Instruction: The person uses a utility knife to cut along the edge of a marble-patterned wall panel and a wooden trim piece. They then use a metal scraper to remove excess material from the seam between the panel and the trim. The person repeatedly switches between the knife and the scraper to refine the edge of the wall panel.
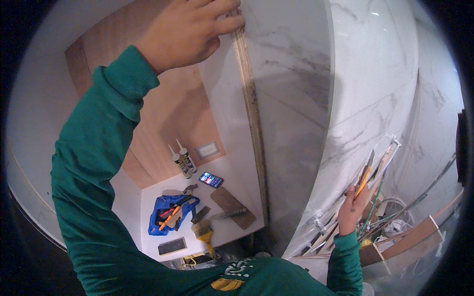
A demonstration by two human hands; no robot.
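Observation:
My left hand (pixel 195 32) is raised at the top, its fingers stretched apart and reaching the raw wooden edge (pixel 249 93) of an upright panel; the upper fingertips are cut off by the picture's rim. Beyond that edge stands a grey marbled panel (pixel 291 113). Low on the right, my right hand (pixel 351 209) is closed round an orange-handled cutter knife (pixel 364 180), its dark pointed blade upward. This hand is in front of a white marbled panel (pixel 368 93), well apart from the left one.
Down in the white cabinet are two sealant tubes (pixel 181 163), a lit phone (pixel 211 179), a blue bag (pixel 157 217) of tools, a hammer (pixel 190 188), a brush (pixel 203 232) and a brown board (pixel 232 206). Wood strips and offcuts (pixel 395 246) crowd the lower right.

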